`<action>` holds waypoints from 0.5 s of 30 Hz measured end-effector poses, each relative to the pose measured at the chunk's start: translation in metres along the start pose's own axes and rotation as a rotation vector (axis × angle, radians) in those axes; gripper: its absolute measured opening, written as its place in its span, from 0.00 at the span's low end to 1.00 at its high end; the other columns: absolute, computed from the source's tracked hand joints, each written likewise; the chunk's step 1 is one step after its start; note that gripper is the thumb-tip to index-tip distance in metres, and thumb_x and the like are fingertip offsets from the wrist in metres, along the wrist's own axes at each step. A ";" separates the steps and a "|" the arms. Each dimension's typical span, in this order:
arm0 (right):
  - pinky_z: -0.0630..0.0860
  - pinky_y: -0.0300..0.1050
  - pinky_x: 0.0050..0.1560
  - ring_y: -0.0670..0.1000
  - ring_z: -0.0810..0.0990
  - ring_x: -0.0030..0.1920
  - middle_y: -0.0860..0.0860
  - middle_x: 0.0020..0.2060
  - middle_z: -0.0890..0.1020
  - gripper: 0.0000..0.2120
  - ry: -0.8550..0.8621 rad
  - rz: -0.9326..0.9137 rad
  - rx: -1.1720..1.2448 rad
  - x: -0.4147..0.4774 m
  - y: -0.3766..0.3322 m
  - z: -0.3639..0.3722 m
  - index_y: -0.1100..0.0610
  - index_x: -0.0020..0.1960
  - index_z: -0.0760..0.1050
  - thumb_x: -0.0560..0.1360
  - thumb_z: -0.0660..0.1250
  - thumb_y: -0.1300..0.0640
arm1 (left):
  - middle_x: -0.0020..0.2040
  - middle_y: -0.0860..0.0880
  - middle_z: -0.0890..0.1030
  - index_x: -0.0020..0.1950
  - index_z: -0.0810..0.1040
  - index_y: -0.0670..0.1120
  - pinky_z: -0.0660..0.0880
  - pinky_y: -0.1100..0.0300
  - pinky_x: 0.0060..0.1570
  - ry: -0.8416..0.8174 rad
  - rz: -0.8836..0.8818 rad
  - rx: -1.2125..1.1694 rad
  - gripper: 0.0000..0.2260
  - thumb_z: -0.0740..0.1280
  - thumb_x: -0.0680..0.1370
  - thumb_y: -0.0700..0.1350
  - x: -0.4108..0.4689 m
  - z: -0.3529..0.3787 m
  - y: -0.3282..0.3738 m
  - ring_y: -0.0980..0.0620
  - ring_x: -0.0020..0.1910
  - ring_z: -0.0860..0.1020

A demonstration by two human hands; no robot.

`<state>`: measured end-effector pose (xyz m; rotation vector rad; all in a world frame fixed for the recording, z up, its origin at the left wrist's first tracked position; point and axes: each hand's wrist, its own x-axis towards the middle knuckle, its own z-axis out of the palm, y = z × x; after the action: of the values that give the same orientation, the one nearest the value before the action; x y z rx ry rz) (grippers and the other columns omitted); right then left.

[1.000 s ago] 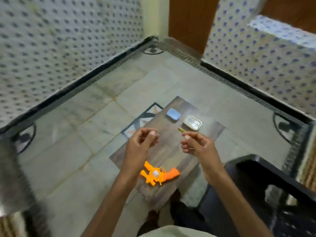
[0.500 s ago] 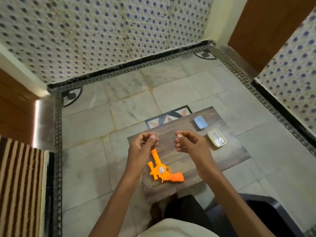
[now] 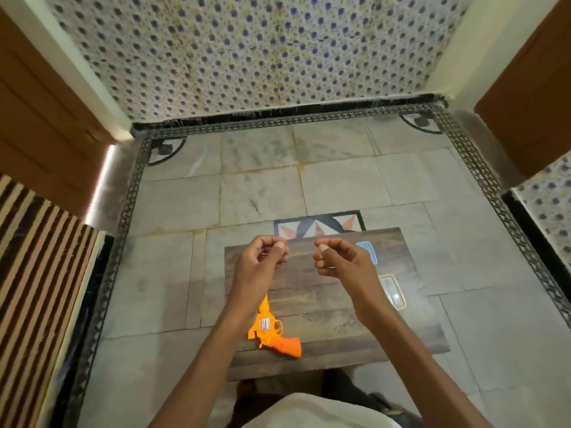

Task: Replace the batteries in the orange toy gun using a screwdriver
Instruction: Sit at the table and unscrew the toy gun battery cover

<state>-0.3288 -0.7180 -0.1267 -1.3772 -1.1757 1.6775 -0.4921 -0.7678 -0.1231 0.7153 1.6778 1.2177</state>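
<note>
Head view, looking down at a small dark wooden worktop (image 3: 340,319) set low on a pale tiled floor. Both bare hands are raised above the worktop's far edge, side by side and apart from each other.

The left hand (image 3: 262,264) has its fingers curled in, with the thumb laid against the fingertips. The right hand (image 3: 343,261) mirrors it, fingers curled and thumb on top. Nothing shows plainly in either hand, and whether one pinches something tiny cannot be told. No screwdriver can be made out.

The orange toy gun (image 3: 272,332) lies flat on the worktop near its near left corner, touched by neither hand. It sits closer to the person than both hands do. Its long axis runs from far to near. The barrel points away and slips under the left wrist, while the grip angles toward the near edge and slightly right. A small silvery patch shows at its middle, probably the battery bay.

The left hand is the nearer one, almost straight above the barrel; the right hand is well off to the side. To reach the gun, either hand would likely have to draw back and down.

A blue lid (image 3: 369,250) and a clear tray (image 3: 394,291) lie along the right side, partly behind the right hand
</note>
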 end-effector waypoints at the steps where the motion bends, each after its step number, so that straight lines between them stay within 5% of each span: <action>1: 0.80 0.49 0.51 0.50 0.81 0.41 0.54 0.40 0.83 0.07 -0.025 0.005 0.008 0.008 -0.005 -0.011 0.56 0.54 0.81 0.80 0.66 0.57 | 0.48 0.44 0.85 0.53 0.81 0.44 0.80 0.57 0.53 0.035 -0.004 -0.010 0.06 0.66 0.81 0.43 0.002 0.013 0.003 0.51 0.49 0.83; 15: 0.77 0.44 0.45 0.50 0.78 0.40 0.54 0.38 0.81 0.08 -0.317 0.073 -0.080 0.061 -0.019 -0.045 0.63 0.54 0.80 0.80 0.66 0.59 | 0.48 0.45 0.85 0.51 0.81 0.46 0.79 0.55 0.54 0.353 -0.059 -0.163 0.05 0.65 0.81 0.42 -0.009 0.064 0.004 0.53 0.47 0.83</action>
<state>-0.2998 -0.6460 -0.1341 -1.2447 -1.3942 1.9726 -0.4301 -0.7479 -0.1229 0.3625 1.8398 1.4829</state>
